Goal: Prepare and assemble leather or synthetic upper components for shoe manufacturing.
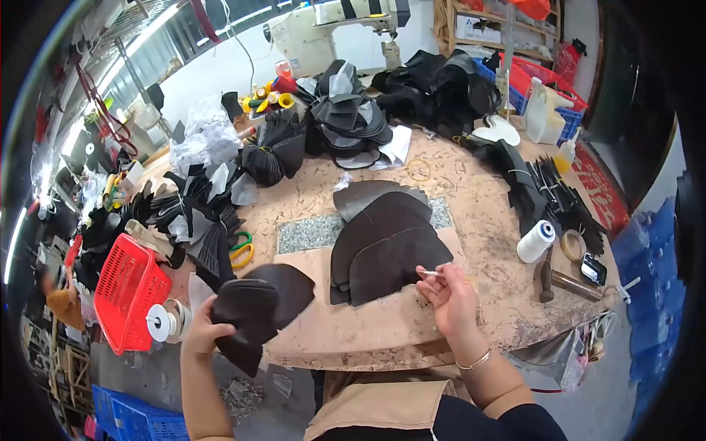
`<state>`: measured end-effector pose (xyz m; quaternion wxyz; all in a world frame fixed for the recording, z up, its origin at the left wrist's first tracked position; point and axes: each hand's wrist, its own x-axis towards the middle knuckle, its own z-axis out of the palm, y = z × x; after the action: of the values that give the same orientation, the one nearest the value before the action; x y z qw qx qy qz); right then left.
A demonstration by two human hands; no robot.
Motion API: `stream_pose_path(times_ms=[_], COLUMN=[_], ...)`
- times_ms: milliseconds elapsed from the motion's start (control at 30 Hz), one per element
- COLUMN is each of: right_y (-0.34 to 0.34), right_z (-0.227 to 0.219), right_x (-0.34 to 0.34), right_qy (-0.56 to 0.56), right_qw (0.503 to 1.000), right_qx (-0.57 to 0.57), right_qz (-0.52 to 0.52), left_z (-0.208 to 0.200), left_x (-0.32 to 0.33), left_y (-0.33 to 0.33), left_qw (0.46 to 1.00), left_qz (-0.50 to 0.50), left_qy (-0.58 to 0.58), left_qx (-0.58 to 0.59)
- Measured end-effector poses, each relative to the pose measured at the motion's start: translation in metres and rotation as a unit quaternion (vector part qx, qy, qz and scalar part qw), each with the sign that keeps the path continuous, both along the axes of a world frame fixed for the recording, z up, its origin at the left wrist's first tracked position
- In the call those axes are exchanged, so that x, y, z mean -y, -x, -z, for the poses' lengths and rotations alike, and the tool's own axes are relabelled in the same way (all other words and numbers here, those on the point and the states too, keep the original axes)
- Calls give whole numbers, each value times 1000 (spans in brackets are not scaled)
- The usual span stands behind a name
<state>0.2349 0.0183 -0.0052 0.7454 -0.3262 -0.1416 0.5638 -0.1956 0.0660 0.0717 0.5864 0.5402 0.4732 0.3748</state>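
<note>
My left hand [204, 331] grips a bunch of dark leather pieces [254, 305] by their left side, just off the table's front edge. In my right hand [450, 298] a thin white stick [432, 273], perhaps a pen, is pinched between thumb and fingers. Its tip points left, beside the right edge of a fanned stack of dark leather pieces [397, 261]. These have rounded tops and overlap on a pale board [316, 327]. Part of a grey speckled slab [305, 234] shows from under the stack.
Bundles of black pieces [349, 117] crowd the table's back. On the right are a white thread cone [536, 242], a hammer [566, 283] and a tape roll [572, 245]. A red basket [131, 290] and green-and-yellow scissors [241, 252] sit left; a sewing machine [323, 44] stands behind.
</note>
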Motion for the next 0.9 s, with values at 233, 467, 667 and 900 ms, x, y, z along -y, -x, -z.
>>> stream_pose_path(times_ms=[233, 467, 667, 900], right_y=[-1, -47, -69, -11], right_z=[6, 3, -26, -33], right_x=[4, 19, 43, 53], right_qy=[2, -46, -42, -48], right_qw=[1000, 993, 961, 934], right_qx=[5, -38, 118, 351], right_qz=[5, 98, 247, 39], left_z=[3, -9, 23, 28], left_x=[-11, -17, -29, 16], left_y=[-19, -127, -225, -202], left_qw=[977, 967, 896, 910], left_qz=[21, 244, 321, 112], left_qy=[-61, -4, -207, -274], left_qx=[204, 75, -228, -291])
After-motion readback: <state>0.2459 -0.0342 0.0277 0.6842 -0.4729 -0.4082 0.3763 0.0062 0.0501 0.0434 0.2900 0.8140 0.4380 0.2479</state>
